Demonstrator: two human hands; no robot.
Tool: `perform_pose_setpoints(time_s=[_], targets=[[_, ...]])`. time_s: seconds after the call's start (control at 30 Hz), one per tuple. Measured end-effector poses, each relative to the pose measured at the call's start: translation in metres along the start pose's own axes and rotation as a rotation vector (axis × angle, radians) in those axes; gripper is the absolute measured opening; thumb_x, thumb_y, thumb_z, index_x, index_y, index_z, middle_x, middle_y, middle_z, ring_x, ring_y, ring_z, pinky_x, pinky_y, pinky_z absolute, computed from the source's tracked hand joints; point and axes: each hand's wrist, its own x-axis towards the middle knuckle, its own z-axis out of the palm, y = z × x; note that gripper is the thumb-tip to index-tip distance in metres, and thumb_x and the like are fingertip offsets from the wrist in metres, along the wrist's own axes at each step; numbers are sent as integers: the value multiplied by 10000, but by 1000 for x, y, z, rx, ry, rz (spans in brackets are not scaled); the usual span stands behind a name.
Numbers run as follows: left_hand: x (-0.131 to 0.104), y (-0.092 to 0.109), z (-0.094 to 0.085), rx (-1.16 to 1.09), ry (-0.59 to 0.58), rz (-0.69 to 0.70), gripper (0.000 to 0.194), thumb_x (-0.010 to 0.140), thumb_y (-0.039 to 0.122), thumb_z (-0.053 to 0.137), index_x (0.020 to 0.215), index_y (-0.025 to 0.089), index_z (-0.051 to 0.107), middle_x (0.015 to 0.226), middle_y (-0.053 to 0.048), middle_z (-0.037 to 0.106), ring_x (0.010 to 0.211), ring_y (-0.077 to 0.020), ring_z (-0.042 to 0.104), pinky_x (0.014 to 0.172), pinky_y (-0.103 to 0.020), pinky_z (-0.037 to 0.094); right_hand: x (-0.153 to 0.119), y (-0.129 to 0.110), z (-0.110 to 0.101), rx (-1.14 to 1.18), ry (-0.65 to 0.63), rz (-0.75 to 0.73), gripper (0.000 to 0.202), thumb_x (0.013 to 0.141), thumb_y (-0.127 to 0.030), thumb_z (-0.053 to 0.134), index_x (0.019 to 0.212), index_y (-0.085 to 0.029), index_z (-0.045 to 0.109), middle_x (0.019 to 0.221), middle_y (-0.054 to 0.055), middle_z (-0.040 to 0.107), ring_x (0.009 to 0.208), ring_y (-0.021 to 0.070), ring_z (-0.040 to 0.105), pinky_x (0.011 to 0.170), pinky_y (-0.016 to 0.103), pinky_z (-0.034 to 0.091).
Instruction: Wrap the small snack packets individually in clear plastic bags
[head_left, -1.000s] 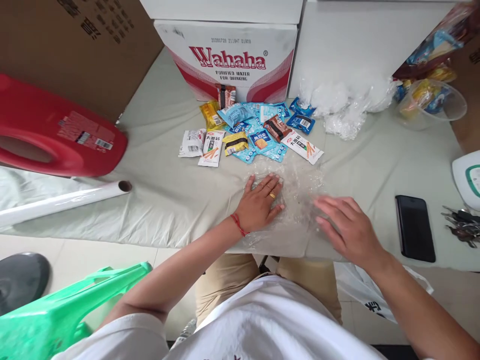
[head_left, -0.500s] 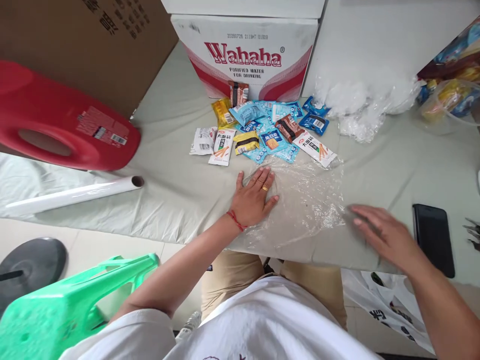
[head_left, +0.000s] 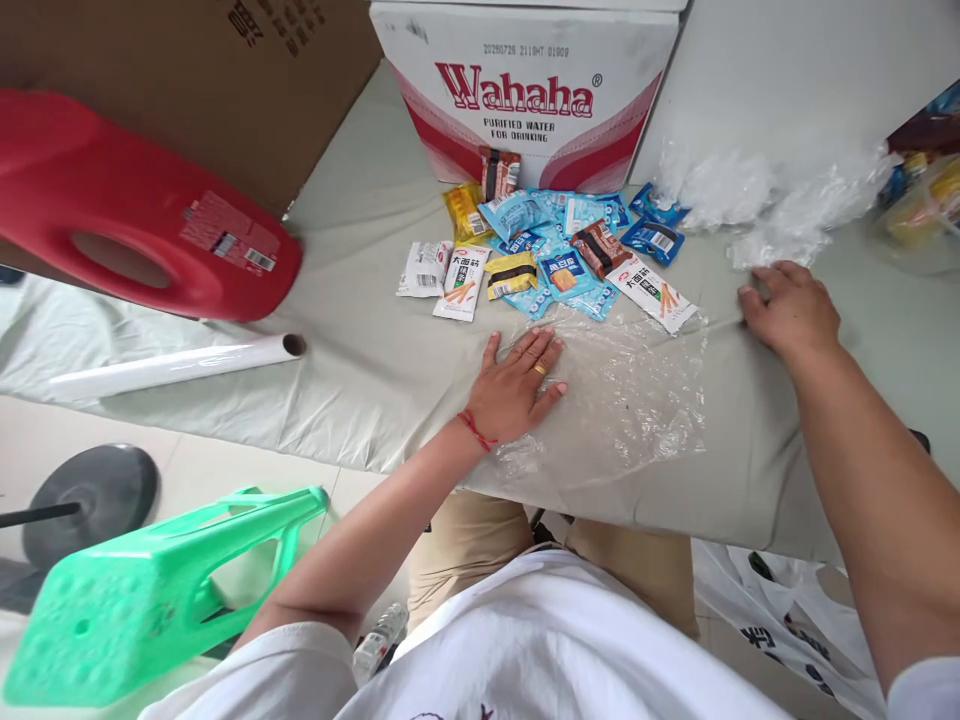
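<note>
At the near edge of the cloth-covered bench point(head_left: 360, 385), a wrinkled piece of clear film point(head_left: 622, 390) is lying spread out. The left hand point(head_left: 517, 385) is resting palm down on the left part of this film, with the fingers extended and parted and gripping nothing. The hand is presumably acting as a weight, preventing the thin film from sliding or curling. Level with this hand and well to its left, a white roll point(head_left: 180, 367) is lying lengthwise, its hollow end facing the film.

Beyond the film, assorted snack packets point(head_left: 566, 275) are lying in a loose, overlapping pile. Their position behind the film is probably leaving them within easy reach while freeing the nearer surface. The pile is limiting the film on its far side: the film's far edge is meeting the nearest packets, and the overlap order cannot be told.

To the right, the right hand point(head_left: 795, 310) is resting at the near edge of a heap of crumpled clear plastic point(head_left: 810, 200). Its fingers are bending slightly; whether they are pinching the plastic cannot be told.

At the far left, a red jug point(head_left: 135, 220) is lying on its side. Behind the pile, a white-and-red carton point(head_left: 525, 110) is standing as a barrier, with one brown packet leaning against it.
</note>
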Motion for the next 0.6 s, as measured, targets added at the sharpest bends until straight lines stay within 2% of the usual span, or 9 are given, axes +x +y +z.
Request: perform_pose_setpoints(time_s=[0.13, 0.23, 0.33, 0.4, 0.47, 0.6], targets=[[-1, -9, -5, -26, 10, 14, 588, 1097, 471, 311, 1641, 255, 372, 1719, -138, 332, 1604, -316, 305, 1280, -683, 26, -14, 10, -5, 26, 136, 37, 528, 978, -389, 541, 1393, -97, 687, 1593, 243, 444, 1333, 271, 506, 997, 372, 371], [0, -10, -5, -7, 6, 5, 592, 1091, 468, 334, 1636, 241, 376, 1720, -150, 323, 1602, -327, 307, 1267, -706, 8, -24, -13, -13, 46, 230, -92, 450, 1000, -339, 461, 1257, -94, 739, 1364, 240, 622, 1205, 268, 544, 1008, 363, 366], [-3, -3, -2, 22, -29, 55, 624, 1073, 499, 389, 1635, 228, 379, 1728, -155, 298, 1602, -334, 305, 1274, -698, -2, -26, -52, -16, 71, 143, -256, 453, 1038, -371, 394, 1204, -121, 732, 1141, 188, 717, 1073, 270, 519, 1015, 387, 348], [-7, 3, 0, 31, -53, 105, 631, 1075, 510, 384, 1639, 228, 374, 1727, -152, 299, 1601, -326, 311, 1283, -682, -1, -23, -77, -11, 98, 50, -296, 476, 1028, -448, 453, 1295, -129, 685, 1148, 173, 716, 1099, 288, 489, 993, 402, 363], [-13, 7, 1, 35, -69, 136, 624, 1082, 514, 363, 1641, 234, 374, 1721, -148, 316, 1596, -318, 323, 1290, -671, 7, -19, -96, -2, 80, -44, -290, 568, 956, -531, 587, 1346, -123, 650, 1178, 183, 691, 1137, 321, 486, 965, 417, 395], [-20, 9, 1, 40, -70, 147, 618, 1087, 510, 351, 1645, 246, 371, 1710, -142, 347, 1591, -320, 334, 1295, -665, 45, -9, -106, 12, 18, -175, -185, 651, 739, -565, 809, 1194, -114, 690, 1120, 183, 664, 1036, 329, 571, 896, 428, 468]])
